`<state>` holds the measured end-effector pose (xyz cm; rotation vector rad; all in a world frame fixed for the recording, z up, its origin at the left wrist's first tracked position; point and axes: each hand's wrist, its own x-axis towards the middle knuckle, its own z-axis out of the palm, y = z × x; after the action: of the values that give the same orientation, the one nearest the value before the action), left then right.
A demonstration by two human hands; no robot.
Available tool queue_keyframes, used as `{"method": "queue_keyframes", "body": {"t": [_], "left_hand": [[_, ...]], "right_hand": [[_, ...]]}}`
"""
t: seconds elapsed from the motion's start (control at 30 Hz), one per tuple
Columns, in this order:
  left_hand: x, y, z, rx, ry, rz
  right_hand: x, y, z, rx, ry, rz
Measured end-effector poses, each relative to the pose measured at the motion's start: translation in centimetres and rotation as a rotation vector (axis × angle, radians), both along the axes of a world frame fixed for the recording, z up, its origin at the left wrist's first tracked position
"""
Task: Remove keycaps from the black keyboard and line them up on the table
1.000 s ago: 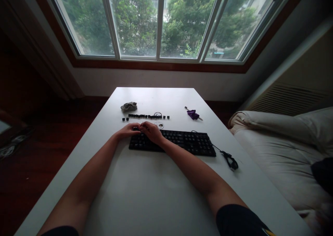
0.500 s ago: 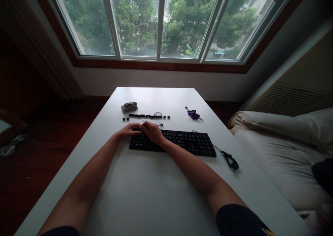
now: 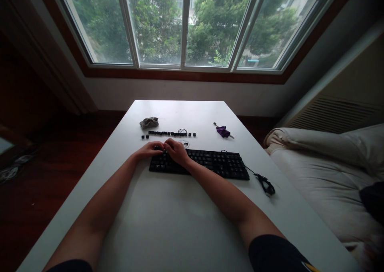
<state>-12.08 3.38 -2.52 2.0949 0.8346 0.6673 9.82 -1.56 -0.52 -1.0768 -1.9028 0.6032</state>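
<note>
Left grip (image 3: 149, 149) and right grip (image 3: 177, 151) nearly meet over the far-left part of the keyboard (image 3: 216, 162), flat on the desk (image 3: 168, 224); can't tell if either's pinching anything. Board's probably light and stiff, slick keys, so I'd grab the end edges. Half a second ago thin strands poked above them; can't see those now.

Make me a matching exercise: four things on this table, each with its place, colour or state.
Things:
1. Keyboard
2. Loose small black pieces
3. Cloth with a stick poking out
4. Cable

Descriptions:
A. Purple
B. Looped, to the right of the keyboard
C. Partly hidden by the right hand
D. Mostly in a row, window side of the keyboard

Pairs: 1-C, 2-D, 3-A, 4-B
</note>
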Motion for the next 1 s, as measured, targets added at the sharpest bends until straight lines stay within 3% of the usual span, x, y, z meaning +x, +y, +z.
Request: {"method": "queue_keyframes", "body": {"t": [0.5,1.0], "left_hand": [[0.18,-0.28,0.39,-0.010,-0.012,0.016],[0.16,-0.04,0.00,0.000,-0.030,0.004]], "right_hand": [[0.15,0.32,-0.26,0.085,0.194,0.164],[0.10,0.37,-0.41,0.058,0.170,0.009]]}}
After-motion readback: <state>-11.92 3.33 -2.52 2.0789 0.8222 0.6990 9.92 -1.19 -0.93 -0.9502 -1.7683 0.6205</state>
